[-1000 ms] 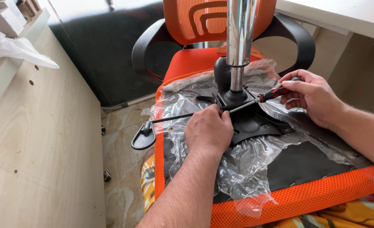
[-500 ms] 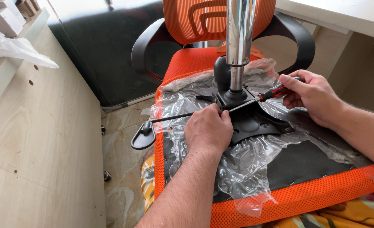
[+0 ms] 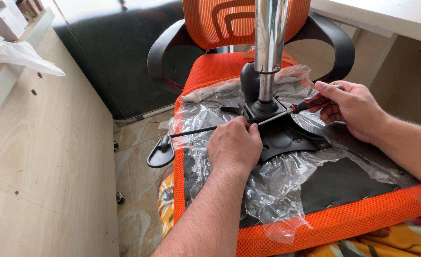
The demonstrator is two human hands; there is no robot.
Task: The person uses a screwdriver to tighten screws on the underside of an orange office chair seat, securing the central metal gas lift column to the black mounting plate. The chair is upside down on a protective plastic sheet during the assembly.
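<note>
Pale wooden panel with drilled holes at left. Crumpled white plastic bag above it. Dark glass surface behind. Beige marbled floor tiles below; yellow floral cloth beside.

Screwdriver tip behind left hand

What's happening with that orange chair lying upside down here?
A person is working on the underside of an orange mesh chair, which is wrapped in clear plastic. The right hand holds a red-and-black screwdriver, its shaft pointing at the black metal plate below the chrome column. The left hand rests on the plate at the screwdriver's tip. A black lever sticks out left.
</note>
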